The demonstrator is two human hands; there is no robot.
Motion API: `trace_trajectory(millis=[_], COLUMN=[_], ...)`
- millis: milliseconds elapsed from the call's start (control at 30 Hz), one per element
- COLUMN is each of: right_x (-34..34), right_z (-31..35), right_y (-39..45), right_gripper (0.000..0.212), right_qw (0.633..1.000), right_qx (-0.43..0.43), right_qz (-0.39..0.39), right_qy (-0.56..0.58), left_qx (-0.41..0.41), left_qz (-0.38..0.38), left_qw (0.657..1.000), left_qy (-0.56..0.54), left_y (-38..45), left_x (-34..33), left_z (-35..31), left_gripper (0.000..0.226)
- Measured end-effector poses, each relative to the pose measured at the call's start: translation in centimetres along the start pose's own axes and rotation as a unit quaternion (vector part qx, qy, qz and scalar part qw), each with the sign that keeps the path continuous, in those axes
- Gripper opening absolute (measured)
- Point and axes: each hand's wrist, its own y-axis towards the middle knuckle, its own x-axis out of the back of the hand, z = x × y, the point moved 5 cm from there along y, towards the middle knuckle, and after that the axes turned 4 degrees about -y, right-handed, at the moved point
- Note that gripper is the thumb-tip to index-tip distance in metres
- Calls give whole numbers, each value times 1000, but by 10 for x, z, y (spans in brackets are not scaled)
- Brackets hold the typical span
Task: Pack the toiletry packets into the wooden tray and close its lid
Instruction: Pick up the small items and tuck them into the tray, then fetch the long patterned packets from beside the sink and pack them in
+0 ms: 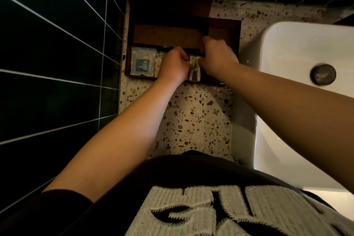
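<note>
Packets point(194, 69) at frame centre sit pinched between our left hand point(173, 65) and right hand point(218, 56), fingers closed; crooked, we risk jamming the tray point(224, 30) lid point(168, 34).

A dark brown wooden tray point(224, 30) with a matt finish is sitting on a speckled terrazzo stone counter point(193, 117), which is looking smooth. Inside the tray, a pale glossy shower-cap packet point(142, 61) is catching light at its left end. Right of the tray, a white glazed ceramic basin point(298, 48) is shining, with a dull metal drain plug point(323, 74). Left of the tray, dark glossy wall tiles point(57, 44) are gleaming.
</note>
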Motion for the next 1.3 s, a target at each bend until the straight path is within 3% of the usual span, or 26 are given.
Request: trace_trajectory(millis=[367, 633, 900, 1100, 1300], right_x=[41, 58, 45, 39, 57], right_z=[-24, -84, -163, -239, -356], right_y=[-76, -170, -248, -277, -286], right_gripper=[21, 11, 8, 11, 11], right_qw=[969, 925, 888, 872, 872], right_qx=[-8, -48, -129, -163, -139], right_qz=[-51, -102, -117, -118, -128], right_qy=[241, 362, 425, 446, 452], left_qx=[-103, -150, -169, -206, -207], left_qz=[-57, 52, 182, 188, 164], left_qw=[993, 980, 964, 959, 964], left_qy=[-34, -119, -98, -51, -37], left_y=[-42, -115, -189, -220, -236], left_x=[18, 4, -65, -121, -207], left_z=[-17, -58, -88, -126, -184], left_gripper=[2, 3, 8, 9, 11])
